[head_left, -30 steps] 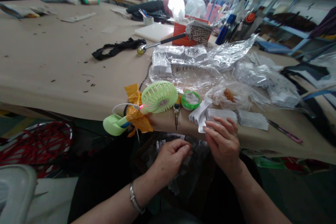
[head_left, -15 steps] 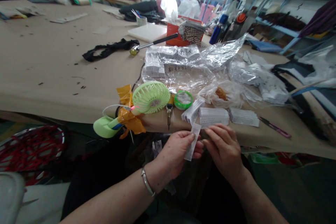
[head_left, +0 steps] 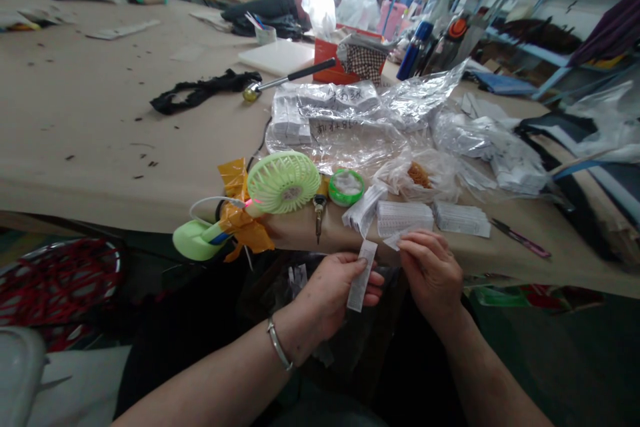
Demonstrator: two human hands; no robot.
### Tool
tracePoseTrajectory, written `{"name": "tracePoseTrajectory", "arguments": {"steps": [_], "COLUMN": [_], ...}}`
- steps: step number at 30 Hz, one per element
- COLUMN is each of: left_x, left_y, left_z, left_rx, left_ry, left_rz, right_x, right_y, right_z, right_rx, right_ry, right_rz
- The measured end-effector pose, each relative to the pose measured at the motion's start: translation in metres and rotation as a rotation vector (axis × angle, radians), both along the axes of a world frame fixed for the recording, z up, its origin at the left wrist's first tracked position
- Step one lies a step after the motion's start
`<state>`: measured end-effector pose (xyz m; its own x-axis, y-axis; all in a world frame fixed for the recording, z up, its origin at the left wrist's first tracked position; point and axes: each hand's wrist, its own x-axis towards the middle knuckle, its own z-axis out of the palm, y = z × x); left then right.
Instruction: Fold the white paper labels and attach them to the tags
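My left hand (head_left: 340, 290) pinches a narrow white printed label (head_left: 362, 277) between thumb and fingers, just off the table's front edge. At the near side of the middle label stack (head_left: 405, 218), my right hand (head_left: 433, 273) has thumb and fingertips closed on the corner of another white label (head_left: 393, 240). A leaning bundle of labels (head_left: 364, 208) lies left of that stack, and a second stack (head_left: 462, 219) lies to its right. A soldering iron (head_left: 319, 217) with a bare metal tip points over the edge, beside a green round tub (head_left: 346, 187) of white material.
A green fan (head_left: 284, 182) is taped at the table edge. Behind the labels lie a plastic bag with orange bits (head_left: 419, 175) and clear-wrapped packs (head_left: 330, 103). A pink-handled cutter (head_left: 521, 238) rests at right. A red basket (head_left: 57, 293) stands lower left.
My right hand has moved up slightly to the middle stack and taken hold of a label's corner. My left hand has lowered a little with its label. The view has shifted slightly.
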<state>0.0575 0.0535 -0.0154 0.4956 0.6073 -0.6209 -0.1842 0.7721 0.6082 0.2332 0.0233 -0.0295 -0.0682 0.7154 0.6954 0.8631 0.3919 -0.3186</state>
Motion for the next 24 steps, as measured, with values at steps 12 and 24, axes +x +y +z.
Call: {"name": "tracePoseTrajectory", "arguments": {"steps": [12,24], "left_x": [-0.001,0.000], "left_y": [-0.007,-0.010], "left_z": [0.003,0.001], "left_rx": [-0.051,-0.049], "left_ry": [-0.267,-0.116], "left_rz": [-0.004,-0.151], "right_x": [-0.027,0.019], "right_y": [-0.023,-0.028], "right_z": [-0.002,0.002], "right_rx": [-0.101,-0.104], "right_ry": [-0.014,-0.057], "right_rz": [0.437,0.167]}}
